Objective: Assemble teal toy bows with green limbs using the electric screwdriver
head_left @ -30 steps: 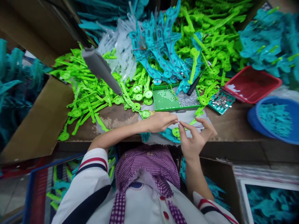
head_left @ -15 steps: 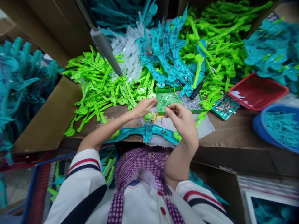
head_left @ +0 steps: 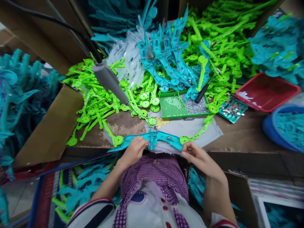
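Cardboard [head_left: 51, 126] is leaning at the far left, with a heap of green plastic strips [head_left: 95, 101] spreading beside it across the wooden bench [head_left: 237, 136]. A grey-handled tool [head_left: 110, 82] is hanging down over those strips, its tip just above the pile. Nearer the bench edge, the left hand [head_left: 133, 152] is gripping the left part of a teal plastic frame [head_left: 154, 139], fingers curled over its near rim. That frame is lying flat across a pale cloth [head_left: 190, 126] at the front edge of the bench, directly before the person's chest. The right hand [head_left: 196, 155] is resting at the frame's right end, fingertips pinched at the piece beside a green disc [head_left: 184, 139]; whether it is actually clamping the frame I cannot tell. Both hands are sitting apart, one at each side of the frame's middle. Behind the cloth a green tray [head_left: 173, 106] is holding small metal bits, and teal frames [head_left: 168, 57] are standing piled behind it. Further right a red basket [head_left: 266, 91] and a blue basin [head_left: 285, 126] are sitting near the bench corner.
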### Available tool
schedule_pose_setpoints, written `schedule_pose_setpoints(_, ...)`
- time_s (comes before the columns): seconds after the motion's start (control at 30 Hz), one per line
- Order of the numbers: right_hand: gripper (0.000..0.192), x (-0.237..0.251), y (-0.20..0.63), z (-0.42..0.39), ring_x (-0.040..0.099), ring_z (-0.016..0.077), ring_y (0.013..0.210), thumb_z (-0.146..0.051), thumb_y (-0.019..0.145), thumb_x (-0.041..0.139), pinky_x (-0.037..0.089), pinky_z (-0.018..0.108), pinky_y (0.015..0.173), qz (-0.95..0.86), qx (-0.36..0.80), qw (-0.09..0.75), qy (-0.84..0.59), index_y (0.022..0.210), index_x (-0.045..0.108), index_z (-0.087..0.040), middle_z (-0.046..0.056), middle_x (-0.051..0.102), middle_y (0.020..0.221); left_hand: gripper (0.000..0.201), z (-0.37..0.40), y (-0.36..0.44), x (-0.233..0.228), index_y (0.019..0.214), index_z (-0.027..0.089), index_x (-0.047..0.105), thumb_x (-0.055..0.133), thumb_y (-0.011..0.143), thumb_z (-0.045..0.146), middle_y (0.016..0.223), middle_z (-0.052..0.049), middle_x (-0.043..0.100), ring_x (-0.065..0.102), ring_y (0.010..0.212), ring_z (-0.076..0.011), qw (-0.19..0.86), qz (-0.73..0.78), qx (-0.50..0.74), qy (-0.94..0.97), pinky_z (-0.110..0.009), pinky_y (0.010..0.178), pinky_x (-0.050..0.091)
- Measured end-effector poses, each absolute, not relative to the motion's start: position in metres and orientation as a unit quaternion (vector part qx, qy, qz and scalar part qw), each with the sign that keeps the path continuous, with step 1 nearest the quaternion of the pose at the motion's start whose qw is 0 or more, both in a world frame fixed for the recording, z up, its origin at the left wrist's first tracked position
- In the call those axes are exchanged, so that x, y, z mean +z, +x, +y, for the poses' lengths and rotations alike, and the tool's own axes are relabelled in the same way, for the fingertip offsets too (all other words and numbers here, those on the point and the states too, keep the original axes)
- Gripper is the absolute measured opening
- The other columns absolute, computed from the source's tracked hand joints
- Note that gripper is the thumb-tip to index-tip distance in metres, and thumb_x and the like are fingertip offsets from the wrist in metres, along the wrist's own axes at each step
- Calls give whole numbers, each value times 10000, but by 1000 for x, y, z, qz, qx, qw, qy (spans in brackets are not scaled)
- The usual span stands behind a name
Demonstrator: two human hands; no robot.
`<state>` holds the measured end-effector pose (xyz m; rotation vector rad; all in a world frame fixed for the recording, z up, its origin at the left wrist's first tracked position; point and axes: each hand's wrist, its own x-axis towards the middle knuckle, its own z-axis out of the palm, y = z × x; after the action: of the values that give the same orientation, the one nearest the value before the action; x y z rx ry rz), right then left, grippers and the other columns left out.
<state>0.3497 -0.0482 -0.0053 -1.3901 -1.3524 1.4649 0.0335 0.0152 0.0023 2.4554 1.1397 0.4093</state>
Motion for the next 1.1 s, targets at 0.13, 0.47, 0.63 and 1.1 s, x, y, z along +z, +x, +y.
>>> schedule_pose_setpoints(0.13,369,-15,338,-40,541,113,654,-551,849,686,467,241,584,-439,530,438,-578,899,529,-221,-7,558,767,746,3,62,37,1579,273,240,605,948,434,1504,-172,389,360,1443,-343,196,454,178,850,-553,1151,375)
schedule_pose_setpoints(0.47,523,14,364,-6,489,93,501,-579,685,808,434,229,477,-329,464,582,-581,840,426,-258,-66,517,626,543,47,224,43,1506,233,392,542,992,323,1373,-143,576,564,1289,-267,428,279,255,821,-462,1058,521)
schedule_pose_setpoints(0.63,565,-1,379,-12,532,93,530,-552,599,873,440,214,487,-261,470,604,-588,881,489,-249,-53,582,640,589,37,231,13,1513,172,364,579,974,269,1375,-169,602,596,1272,-270,420,264,177,850,-435,1036,532)
schedule_pose_setpoints(1.1,491,-12,383,-23,501,74,558,-533,659,840,495,245,524,-313,514,545,-584,908,537,-237,-15,586,876,509,85,235,1,1221,161,515,778,812,311,1106,-112,711,683,798,-152,612,228,90,752,-313,689,536)
